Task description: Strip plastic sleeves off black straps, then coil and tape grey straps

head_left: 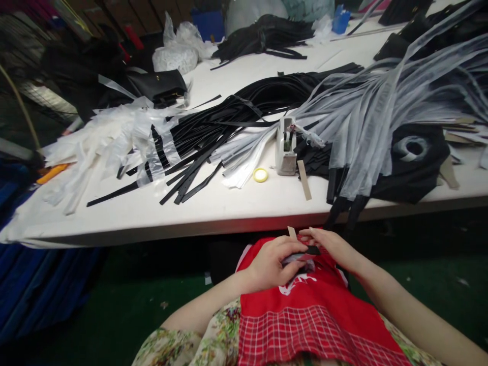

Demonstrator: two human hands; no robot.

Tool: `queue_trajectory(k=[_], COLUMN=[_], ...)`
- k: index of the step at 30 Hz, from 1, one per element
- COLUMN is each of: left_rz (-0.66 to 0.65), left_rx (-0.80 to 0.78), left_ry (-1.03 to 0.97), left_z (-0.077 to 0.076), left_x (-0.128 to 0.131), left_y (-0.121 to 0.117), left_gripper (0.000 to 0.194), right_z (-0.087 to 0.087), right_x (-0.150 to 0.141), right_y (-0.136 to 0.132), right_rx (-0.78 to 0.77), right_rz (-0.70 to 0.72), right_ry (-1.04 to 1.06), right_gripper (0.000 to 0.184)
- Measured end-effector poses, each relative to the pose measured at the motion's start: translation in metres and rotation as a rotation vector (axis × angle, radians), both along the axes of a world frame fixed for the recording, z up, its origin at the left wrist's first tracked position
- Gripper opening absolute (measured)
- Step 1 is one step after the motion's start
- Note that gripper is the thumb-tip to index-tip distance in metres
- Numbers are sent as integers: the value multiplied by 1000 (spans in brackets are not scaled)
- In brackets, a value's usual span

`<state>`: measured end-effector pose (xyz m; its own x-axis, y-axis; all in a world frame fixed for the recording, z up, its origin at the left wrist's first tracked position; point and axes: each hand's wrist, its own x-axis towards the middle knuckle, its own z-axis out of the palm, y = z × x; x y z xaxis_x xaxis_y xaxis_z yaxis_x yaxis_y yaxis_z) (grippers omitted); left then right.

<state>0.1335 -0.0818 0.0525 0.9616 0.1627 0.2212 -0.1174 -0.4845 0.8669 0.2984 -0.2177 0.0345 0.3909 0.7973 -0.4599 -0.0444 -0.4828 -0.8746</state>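
Over the lap of a red apron [324,295], my left hand [272,259] is closed, fingers and thumb pinched around a short black strap end [313,250] with a piece of clear plastic film [295,260] below the fingers. A narrow beige card strip [292,233] sticks up behind that hand's knuckles. My right hand [337,248] lies just to the right, its fingers stretched out towards the black strap end; I see nothing gripped in it. Whether its fingertips touch the strap or the card is hard to make out.
A white table [213,211] stands in front of me. On it are a tape dispenser [285,147], a yellow-rimmed tape roll [260,175], bundled black straps [244,109], plastic-wrapped straps [366,112], another beige strip [304,179], and loose plastic sleeves [110,140]. A black bag [158,86] sits behind.
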Motion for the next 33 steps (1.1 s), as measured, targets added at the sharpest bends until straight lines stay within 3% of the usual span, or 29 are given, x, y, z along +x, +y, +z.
queue_trajectory(k=[2, 4, 8, 11, 14, 19, 24, 28, 31, 33], left_rz=[-55, -46, 149, 221, 288, 394, 338, 154, -26, -14], left_rx=[-14, -19, -10, -99, -201, -270, -222, -212, -421, -588], left_ry=[-46, -43, 133, 207, 207, 319, 374, 497, 604, 592], left_z=[-3, -4, 2, 6, 5, 2, 7, 9, 4, -1], left_x=[-1, -1, -1, -1, 2, 9, 11, 10, 9, 9], left_y=[-2, -4, -4, -4, -7, -10, -9, -6, -3, 1], left_gripper=[29, 27, 19, 15, 9, 20, 25, 37, 33, 29], right_z=[-7, -8, 6, 18, 23, 30, 37, 39, 40, 38], right_x=[-8, -16, -23, -22, -20, -9, 1, 4, 1, -2], right_y=[4, 10, 15, 13, 8, 3, 11, 14, 12, 9], right_rx=[-4, 21, 162, 237, 237, 255, 138, 101, 165, 268], right_rz=[-21, -67, -46, 26, 83, 243, 318, 437, 480, 532], right_ry=[291, 356, -93, -362, -427, -416, -372, -341, -611, -805], right_gripper=[51, 46, 38, 35, 36, 35, 20, 17, 20, 28])
